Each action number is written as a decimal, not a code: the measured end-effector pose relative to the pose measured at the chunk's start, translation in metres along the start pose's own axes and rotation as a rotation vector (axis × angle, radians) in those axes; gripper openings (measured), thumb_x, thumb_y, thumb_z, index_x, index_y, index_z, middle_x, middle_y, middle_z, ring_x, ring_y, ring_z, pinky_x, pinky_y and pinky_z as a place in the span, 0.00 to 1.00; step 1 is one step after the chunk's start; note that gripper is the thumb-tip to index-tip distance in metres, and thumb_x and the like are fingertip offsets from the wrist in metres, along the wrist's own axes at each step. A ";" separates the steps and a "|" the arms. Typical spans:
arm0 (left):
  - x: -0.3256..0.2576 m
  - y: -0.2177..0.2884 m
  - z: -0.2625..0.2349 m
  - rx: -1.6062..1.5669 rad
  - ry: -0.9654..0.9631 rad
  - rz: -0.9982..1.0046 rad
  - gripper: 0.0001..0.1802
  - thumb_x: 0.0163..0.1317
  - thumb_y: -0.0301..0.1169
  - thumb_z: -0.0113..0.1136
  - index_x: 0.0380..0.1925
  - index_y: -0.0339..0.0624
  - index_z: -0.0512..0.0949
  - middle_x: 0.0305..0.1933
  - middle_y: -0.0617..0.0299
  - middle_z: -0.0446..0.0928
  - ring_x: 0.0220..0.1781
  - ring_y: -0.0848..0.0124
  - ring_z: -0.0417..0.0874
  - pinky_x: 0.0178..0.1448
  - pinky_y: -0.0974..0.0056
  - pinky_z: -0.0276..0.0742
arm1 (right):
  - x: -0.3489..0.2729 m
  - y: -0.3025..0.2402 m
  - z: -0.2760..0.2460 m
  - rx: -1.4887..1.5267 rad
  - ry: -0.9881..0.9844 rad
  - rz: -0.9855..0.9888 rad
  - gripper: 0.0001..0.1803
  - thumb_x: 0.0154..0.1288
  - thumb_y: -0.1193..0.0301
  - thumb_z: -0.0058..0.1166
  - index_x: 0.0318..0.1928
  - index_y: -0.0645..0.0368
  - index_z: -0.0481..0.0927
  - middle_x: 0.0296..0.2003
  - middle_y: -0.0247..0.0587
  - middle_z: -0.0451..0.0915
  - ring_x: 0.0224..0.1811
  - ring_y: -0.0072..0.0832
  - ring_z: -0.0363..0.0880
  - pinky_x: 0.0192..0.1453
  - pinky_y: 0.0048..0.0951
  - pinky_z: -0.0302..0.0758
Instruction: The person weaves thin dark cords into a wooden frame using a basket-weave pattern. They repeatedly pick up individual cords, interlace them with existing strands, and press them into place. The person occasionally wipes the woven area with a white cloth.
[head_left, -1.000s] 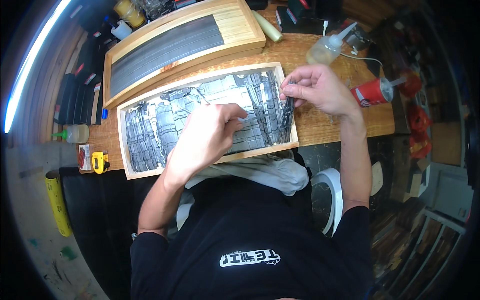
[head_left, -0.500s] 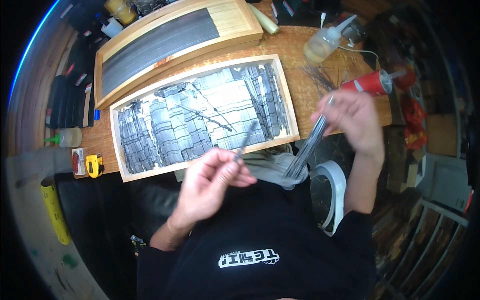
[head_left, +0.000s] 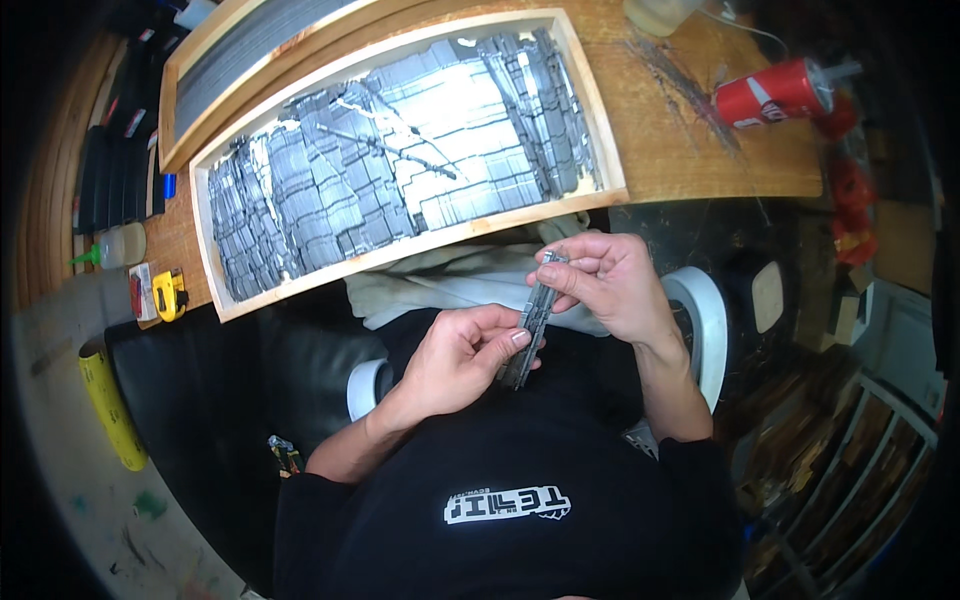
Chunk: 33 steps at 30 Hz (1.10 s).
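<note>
My left hand (head_left: 455, 362) and my right hand (head_left: 618, 292) share a narrow grey bundle of thin strips (head_left: 537, 310), held at a slant in front of my shirt. The right thumb and fingers pinch its upper end. Lower down, my left thumb presses against it, with the other left fingers partly hidden behind. Beyond the hands lies a shallow wooden frame (head_left: 420, 236), its inside covered with layered grey strip pieces (head_left: 345, 190) that shine in the middle. A dark twig-like piece (head_left: 385, 150) lies across them.
A second wooden frame (head_left: 215, 115) with a grey panel stands behind. Right on the table are a red can (head_left: 770, 95) and thin dark strands (head_left: 685, 90). At left sit a yellow tape measure (head_left: 170, 295) and a green-tipped bottle (head_left: 122, 246); a yellow roll (head_left: 112, 405) is below.
My hands have come together in front of my shirt; the right has moved left and down with its bundle. Both now grip it. The view has shifted, so the table sits higher.
</note>
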<state>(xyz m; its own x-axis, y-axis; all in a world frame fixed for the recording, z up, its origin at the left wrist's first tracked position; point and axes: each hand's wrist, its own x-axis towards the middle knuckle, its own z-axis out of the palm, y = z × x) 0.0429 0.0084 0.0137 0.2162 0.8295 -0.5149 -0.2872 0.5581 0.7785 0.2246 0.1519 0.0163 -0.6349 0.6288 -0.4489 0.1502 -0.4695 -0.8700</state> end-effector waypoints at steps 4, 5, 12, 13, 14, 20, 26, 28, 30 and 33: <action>0.000 -0.007 -0.002 -0.172 -0.095 -0.011 0.20 0.81 0.27 0.52 0.67 0.30 0.72 0.55 0.50 0.86 0.55 0.63 0.89 0.61 0.60 0.85 | 0.006 0.009 0.003 -0.039 -0.067 0.035 0.11 0.70 0.75 0.67 0.49 0.70 0.86 0.38 0.46 0.90 0.37 0.22 0.89 0.36 0.20 0.85; 0.004 -0.014 0.000 -0.251 -0.037 0.010 0.22 0.82 0.32 0.52 0.69 0.30 0.70 0.60 0.47 0.83 0.59 0.61 0.88 0.66 0.57 0.82 | 0.007 0.004 0.007 -0.074 -0.087 0.083 0.11 0.70 0.76 0.67 0.48 0.70 0.86 0.36 0.44 0.89 0.35 0.19 0.87 0.36 0.19 0.84; 0.020 -0.026 -0.008 -0.543 0.000 0.097 0.24 0.82 0.36 0.51 0.70 0.35 0.66 0.52 0.47 0.83 0.53 0.52 0.89 0.60 0.47 0.86 | 0.028 0.001 0.034 -0.250 -0.157 0.107 0.13 0.70 0.75 0.67 0.50 0.71 0.85 0.35 0.39 0.89 0.33 0.15 0.82 0.38 0.21 0.80; 0.017 -0.025 -0.010 -0.573 0.059 0.103 0.20 0.82 0.34 0.50 0.67 0.35 0.68 0.49 0.48 0.83 0.50 0.53 0.89 0.59 0.47 0.87 | 0.030 0.008 0.040 -0.406 -0.098 -0.119 0.13 0.69 0.74 0.69 0.48 0.71 0.85 0.37 0.39 0.88 0.34 0.17 0.82 0.38 0.23 0.79; 0.015 -0.028 -0.015 -0.626 0.098 0.098 0.19 0.82 0.33 0.50 0.66 0.35 0.69 0.49 0.48 0.84 0.50 0.53 0.89 0.59 0.47 0.87 | 0.027 0.010 0.044 -0.460 0.003 -0.210 0.13 0.68 0.73 0.69 0.46 0.70 0.85 0.38 0.39 0.88 0.34 0.18 0.82 0.38 0.24 0.79; 0.004 -0.045 -0.041 -0.858 0.402 0.159 0.16 0.83 0.32 0.46 0.62 0.34 0.69 0.48 0.45 0.83 0.52 0.51 0.88 0.62 0.47 0.85 | -0.015 0.025 0.048 -0.664 -0.034 -0.326 0.12 0.63 0.75 0.72 0.43 0.66 0.83 0.36 0.41 0.84 0.32 0.25 0.82 0.36 0.25 0.78; -0.002 -0.040 -0.035 -1.028 0.376 0.299 0.13 0.84 0.34 0.44 0.58 0.37 0.69 0.46 0.48 0.81 0.55 0.49 0.87 0.64 0.41 0.84 | -0.021 0.051 0.066 -0.675 -0.062 -0.406 0.14 0.60 0.75 0.73 0.46 0.62 0.86 0.36 0.41 0.82 0.35 0.35 0.84 0.36 0.34 0.81; -0.003 -0.045 -0.037 -1.056 0.360 0.344 0.13 0.85 0.34 0.43 0.57 0.38 0.69 0.45 0.49 0.80 0.56 0.49 0.86 0.65 0.39 0.83 | -0.018 0.054 0.069 -0.762 -0.016 -0.517 0.13 0.60 0.76 0.73 0.46 0.61 0.87 0.36 0.41 0.82 0.35 0.38 0.84 0.38 0.35 0.81; -0.005 -0.049 -0.037 -1.086 0.362 0.380 0.13 0.85 0.35 0.43 0.57 0.38 0.69 0.44 0.49 0.80 0.57 0.49 0.86 0.65 0.39 0.83 | -0.015 0.050 0.071 -0.802 -0.030 -0.566 0.13 0.58 0.77 0.73 0.44 0.61 0.88 0.35 0.41 0.81 0.36 0.39 0.83 0.39 0.37 0.80; -0.005 -0.055 -0.040 -1.107 0.361 0.408 0.13 0.85 0.35 0.43 0.57 0.37 0.69 0.45 0.49 0.80 0.57 0.49 0.86 0.65 0.39 0.83 | -0.011 0.047 0.071 -0.849 -0.065 -0.612 0.12 0.59 0.78 0.72 0.44 0.62 0.88 0.34 0.41 0.81 0.35 0.38 0.83 0.38 0.35 0.80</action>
<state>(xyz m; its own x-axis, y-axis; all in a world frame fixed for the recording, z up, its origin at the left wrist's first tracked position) 0.0199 -0.0256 -0.0406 -0.2944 0.8071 -0.5118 -0.9465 -0.1723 0.2727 0.1848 0.0788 -0.0050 -0.8176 0.5659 0.1062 0.2561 0.5225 -0.8133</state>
